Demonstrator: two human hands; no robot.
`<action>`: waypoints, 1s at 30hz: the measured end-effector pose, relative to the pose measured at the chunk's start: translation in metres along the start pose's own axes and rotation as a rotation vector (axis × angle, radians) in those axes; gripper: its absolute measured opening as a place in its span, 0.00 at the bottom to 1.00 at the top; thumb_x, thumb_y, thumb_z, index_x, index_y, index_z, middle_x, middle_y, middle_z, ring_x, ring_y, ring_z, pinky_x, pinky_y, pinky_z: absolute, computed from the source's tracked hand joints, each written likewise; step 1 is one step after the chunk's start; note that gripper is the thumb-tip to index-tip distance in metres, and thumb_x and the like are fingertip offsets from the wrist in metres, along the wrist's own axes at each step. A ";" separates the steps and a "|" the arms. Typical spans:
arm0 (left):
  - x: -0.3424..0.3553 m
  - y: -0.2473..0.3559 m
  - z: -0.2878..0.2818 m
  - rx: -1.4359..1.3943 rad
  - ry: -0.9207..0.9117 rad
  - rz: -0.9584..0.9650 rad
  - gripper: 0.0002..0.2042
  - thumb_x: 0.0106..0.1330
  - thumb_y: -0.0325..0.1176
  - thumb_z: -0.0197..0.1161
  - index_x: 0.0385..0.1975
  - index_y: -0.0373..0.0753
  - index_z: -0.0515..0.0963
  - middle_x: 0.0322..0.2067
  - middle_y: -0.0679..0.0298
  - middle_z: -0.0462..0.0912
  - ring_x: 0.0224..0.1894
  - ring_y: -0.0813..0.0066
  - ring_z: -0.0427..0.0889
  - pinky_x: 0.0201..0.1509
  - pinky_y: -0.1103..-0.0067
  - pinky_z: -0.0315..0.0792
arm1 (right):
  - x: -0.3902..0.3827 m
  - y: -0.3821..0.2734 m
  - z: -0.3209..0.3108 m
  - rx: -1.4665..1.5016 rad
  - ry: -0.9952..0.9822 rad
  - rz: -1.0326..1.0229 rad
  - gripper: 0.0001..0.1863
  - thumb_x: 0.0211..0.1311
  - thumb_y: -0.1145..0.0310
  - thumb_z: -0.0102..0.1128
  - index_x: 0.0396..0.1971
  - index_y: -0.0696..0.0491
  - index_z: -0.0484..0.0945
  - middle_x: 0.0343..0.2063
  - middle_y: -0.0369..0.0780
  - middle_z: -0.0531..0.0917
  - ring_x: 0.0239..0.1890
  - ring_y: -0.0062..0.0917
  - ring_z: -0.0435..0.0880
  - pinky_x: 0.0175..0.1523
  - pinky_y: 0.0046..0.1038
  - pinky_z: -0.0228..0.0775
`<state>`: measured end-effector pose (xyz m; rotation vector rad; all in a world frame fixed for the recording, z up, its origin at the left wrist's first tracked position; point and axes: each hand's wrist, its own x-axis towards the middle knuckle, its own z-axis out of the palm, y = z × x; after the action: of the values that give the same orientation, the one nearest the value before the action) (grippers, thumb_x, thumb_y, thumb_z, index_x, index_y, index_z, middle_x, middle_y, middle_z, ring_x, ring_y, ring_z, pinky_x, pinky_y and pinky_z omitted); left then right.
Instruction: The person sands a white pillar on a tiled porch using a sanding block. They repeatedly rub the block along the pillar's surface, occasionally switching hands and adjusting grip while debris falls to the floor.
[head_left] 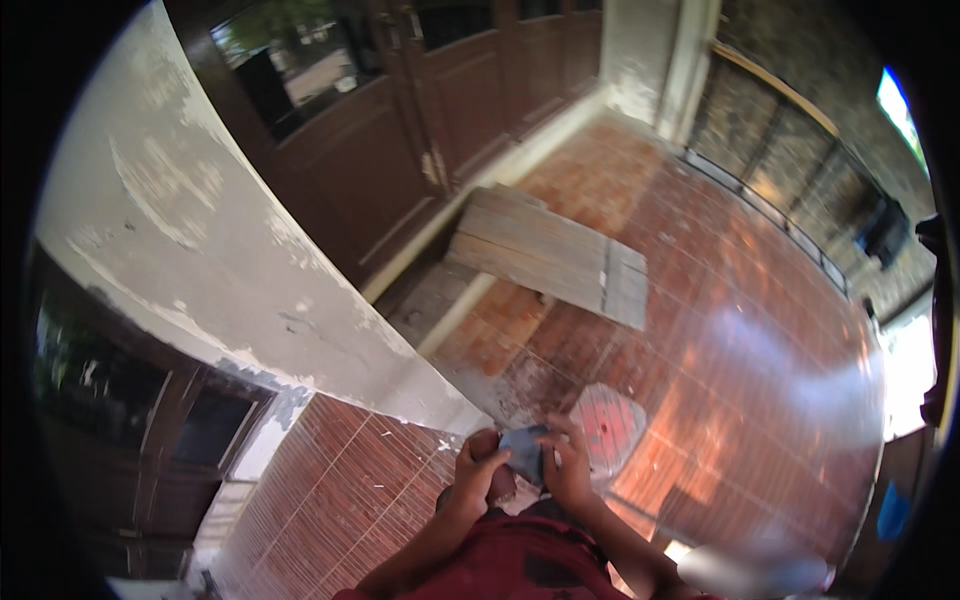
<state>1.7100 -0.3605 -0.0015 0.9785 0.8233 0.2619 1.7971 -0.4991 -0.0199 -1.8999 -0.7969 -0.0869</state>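
In front of my body, a small grey-blue sheet (522, 452) stretches between my two hands. My left hand (482, 472) is closed on its left edge, thumb on top. On the other side my right hand (567, 466) grips the right edge, its fingers bent round it. The sheet looks thin and slightly folded; its exact kind cannot be made out. Just beyond my right hand is a red plastic stool top (612, 428), dusted with white. Close to my left hand rises a pale pillar (290, 270) with scraped, peeling paint.
A grey wooden board (550, 255) slopes from the doorstep to the red tiled floor (740, 390). Brown panelled doors (470, 110) line the far left. A metal-framed panel (770, 140) leans along the back right. White flakes lie on the tiles by the pillar.
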 end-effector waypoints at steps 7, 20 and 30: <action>0.039 -0.014 0.000 -0.121 0.234 -0.052 0.21 0.56 0.24 0.65 0.50 0.36 0.70 0.42 0.59 0.77 0.41 0.69 0.80 0.41 0.72 0.79 | 0.049 0.048 0.013 -0.057 -0.639 -0.301 0.28 0.46 0.76 0.61 0.54 0.54 0.74 0.59 0.45 0.71 0.66 0.39 0.64 0.65 0.44 0.59; 0.115 0.017 -0.061 -0.341 -0.018 -0.482 0.14 0.60 0.39 0.64 0.39 0.36 0.75 0.27 0.57 0.82 0.27 0.65 0.83 0.30 0.72 0.81 | 0.084 0.030 0.058 -0.024 -0.825 -0.249 0.25 0.63 0.63 0.54 0.58 0.56 0.67 0.52 0.54 0.74 0.47 0.49 0.79 0.53 0.41 0.72; 0.149 0.039 -0.029 -0.265 -0.013 -0.240 0.22 0.59 0.34 0.67 0.51 0.45 0.67 0.35 0.57 0.79 0.26 0.67 0.82 0.26 0.72 0.79 | 0.125 0.055 0.043 0.657 -0.267 0.585 0.11 0.66 0.66 0.55 0.40 0.59 0.76 0.28 0.34 0.80 0.28 0.16 0.78 0.31 0.24 0.75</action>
<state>1.7961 -0.2402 -0.0522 0.6259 0.8615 0.1524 1.9133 -0.4164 -0.0337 -1.4459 -0.3409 0.7182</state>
